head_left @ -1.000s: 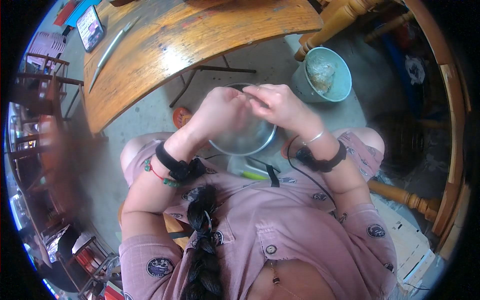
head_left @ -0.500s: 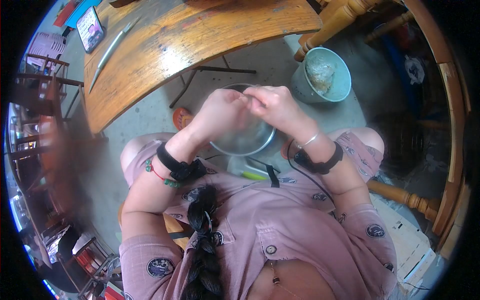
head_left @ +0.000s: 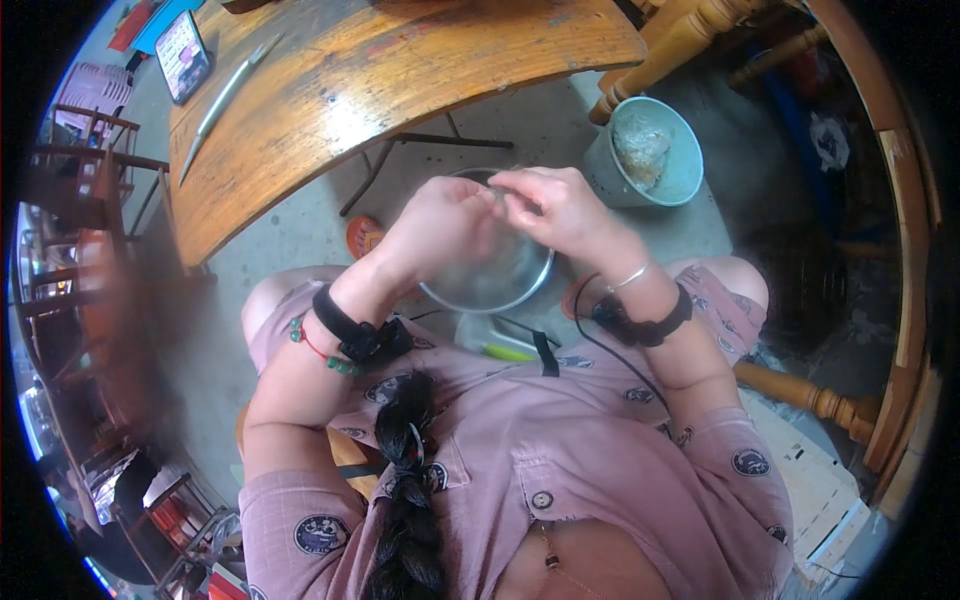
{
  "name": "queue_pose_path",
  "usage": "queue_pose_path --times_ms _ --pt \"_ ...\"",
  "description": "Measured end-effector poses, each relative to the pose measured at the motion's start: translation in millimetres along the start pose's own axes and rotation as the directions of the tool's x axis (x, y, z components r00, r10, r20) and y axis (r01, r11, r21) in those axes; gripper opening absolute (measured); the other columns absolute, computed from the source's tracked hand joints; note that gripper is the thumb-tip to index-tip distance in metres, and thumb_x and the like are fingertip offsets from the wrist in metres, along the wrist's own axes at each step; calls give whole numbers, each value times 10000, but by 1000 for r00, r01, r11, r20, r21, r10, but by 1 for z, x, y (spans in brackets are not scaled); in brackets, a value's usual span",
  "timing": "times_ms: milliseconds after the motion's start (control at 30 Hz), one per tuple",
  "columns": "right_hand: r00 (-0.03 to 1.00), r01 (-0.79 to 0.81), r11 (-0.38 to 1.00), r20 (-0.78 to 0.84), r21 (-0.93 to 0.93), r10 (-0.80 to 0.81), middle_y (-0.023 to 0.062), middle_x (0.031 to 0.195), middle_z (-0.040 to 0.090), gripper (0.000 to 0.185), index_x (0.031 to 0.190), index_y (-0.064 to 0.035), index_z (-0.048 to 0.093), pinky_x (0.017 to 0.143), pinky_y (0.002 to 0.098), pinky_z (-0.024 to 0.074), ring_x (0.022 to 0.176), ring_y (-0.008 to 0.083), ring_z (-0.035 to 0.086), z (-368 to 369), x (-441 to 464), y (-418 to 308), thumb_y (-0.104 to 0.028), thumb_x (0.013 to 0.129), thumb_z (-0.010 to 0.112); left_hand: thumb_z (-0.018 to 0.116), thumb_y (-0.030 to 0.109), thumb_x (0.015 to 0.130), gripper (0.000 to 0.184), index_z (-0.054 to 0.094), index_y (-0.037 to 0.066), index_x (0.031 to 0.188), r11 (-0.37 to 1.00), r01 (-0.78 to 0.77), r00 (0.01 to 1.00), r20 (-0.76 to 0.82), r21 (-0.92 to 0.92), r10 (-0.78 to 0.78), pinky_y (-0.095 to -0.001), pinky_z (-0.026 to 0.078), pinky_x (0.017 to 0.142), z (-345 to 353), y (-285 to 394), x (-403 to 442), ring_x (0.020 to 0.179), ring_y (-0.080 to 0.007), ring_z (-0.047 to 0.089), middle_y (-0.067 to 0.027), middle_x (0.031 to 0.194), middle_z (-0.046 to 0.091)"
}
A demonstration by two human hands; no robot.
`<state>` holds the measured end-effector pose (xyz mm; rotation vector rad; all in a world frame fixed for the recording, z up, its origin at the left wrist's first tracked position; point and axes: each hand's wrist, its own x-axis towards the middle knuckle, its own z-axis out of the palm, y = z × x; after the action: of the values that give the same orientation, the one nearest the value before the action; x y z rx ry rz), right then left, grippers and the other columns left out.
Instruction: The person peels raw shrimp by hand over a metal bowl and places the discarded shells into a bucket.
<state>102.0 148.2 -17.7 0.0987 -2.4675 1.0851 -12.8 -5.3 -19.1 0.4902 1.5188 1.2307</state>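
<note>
Both hands meet above a round metal basin (head_left: 545, 275) on the floor between the knees. My left hand (head_left: 447, 222) is closed, its fingertips pinched on something small and dark that I cannot make out. Touching or nearly touching it, my right hand (head_left: 560, 207) has its thumb and forefinger drawn together at the same small thing. The fingers hide most of it. What lies inside the basin is blurred and partly covered by the hands.
A pale green bucket (head_left: 686, 150) holding a clear plastic bag (head_left: 640, 140) stands at the right. Ahead is a wooden table (head_left: 420, 60) with a propped phone (head_left: 183, 62) and a long thin pointed object (head_left: 215, 112). A cable (head_left: 620, 350) runs from the right wrist.
My right hand has shifted slightly to the right and its fingers have loosened a little. My left hand has hardly moved, still over the basin.
</note>
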Motion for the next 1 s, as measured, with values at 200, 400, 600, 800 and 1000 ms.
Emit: queue_pose_path --times_ms 200,400,600,800,1000 --pt "951 -248 964 212 91 225 136 804 684 248 1055 36 639 641 311 543 657 201 683 -18 2 -8 5 816 578 488 180 1002 208 591 43 884 1000 24 999 37 -7 -24 -212 374 476 0 3 -2 541 -83 481 33 633 494" --pt "844 -535 597 350 598 407 51 802 663 216 1081 59 633 611 240 531 654 115 655 -21 3 -2 -12 915 514 481 194 1008 225 581 31 890 985 59 989 143 -163 -36 -197 358 474 2 15 -8 551 -82 478 33 642 489" --pt "887 -404 875 348 267 303 56 837 690 210 1105 22 645 596 222 494 645 71 631 -23 5 -10 -78 935 572 476 194 1011 214 584 48 897 999 39 996 78 -14 -37 -207 353 454 2 9 -4 531 -82 475 32 640 483" --pt "968 64 997 244 -36 -53 179 748 626 136 873 6 600 651 415 515 714 347 630 -13 2 0 -126 842 609 479 172 1010 209 593 33 904 991 64 997 39 119 -69 -215 373 463 6 8 -6 534 -88 484 32 640 469" --pt "966 84 993 252 -86 -59 182 751 598 158 820 0 561 667 442 503 745 382 606 -4 -3 2 -149 843 611 487 166 1006 208 594 21 902 982 74 997 14 174 -77 -223 390 472 6 4 -4 540 -88 487 30 646 473"
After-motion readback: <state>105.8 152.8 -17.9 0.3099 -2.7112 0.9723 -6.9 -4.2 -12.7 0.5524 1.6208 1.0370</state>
